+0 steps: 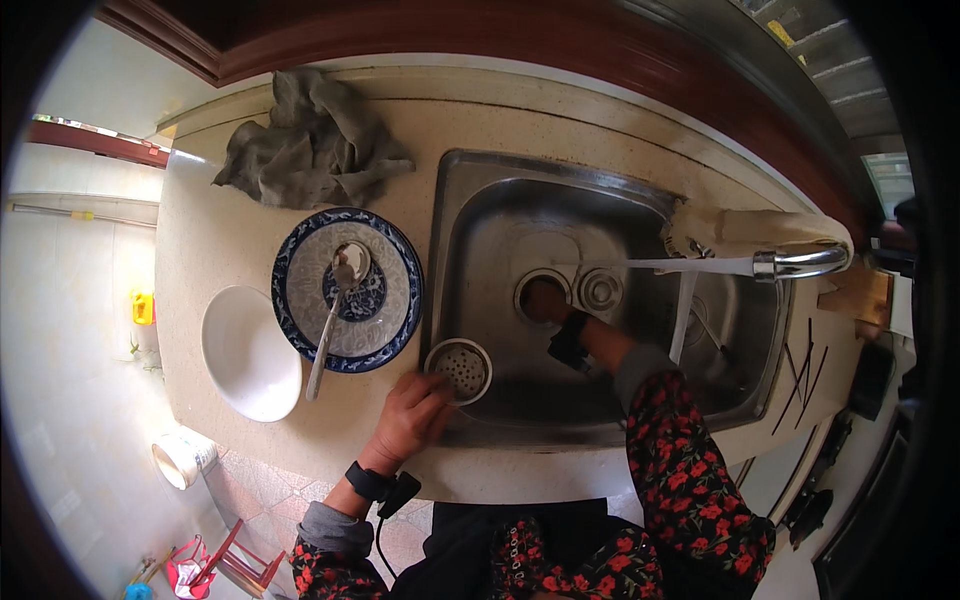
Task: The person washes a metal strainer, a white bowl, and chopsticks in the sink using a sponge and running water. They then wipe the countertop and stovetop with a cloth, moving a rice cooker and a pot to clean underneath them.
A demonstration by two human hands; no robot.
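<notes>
My left hand [412, 412] grips the rim of a metal sink strainer basket [465, 369], held at the left edge of the stainless steel sink [480, 225]. Deep in the basin, my right hand [551, 301] reaches down into the round drain opening [523, 291]; its fingers are hidden there. A round metal drain fitting [600, 290] lies just right of that opening. Water pours from the chrome faucet [806, 264], and its stream [697, 265] enters the basin.
Left of the sink, a metal spoon [352, 262] rests on a blue-patterned plate [300, 315]. Beside it are a white bowl [247, 352] and a crumpled grey cloth [315, 150]. Several dark chopsticks [804, 375] lie right of the smaller basin [757, 390]. A cloth wrap [750, 225] surrounds the faucet neck.
</notes>
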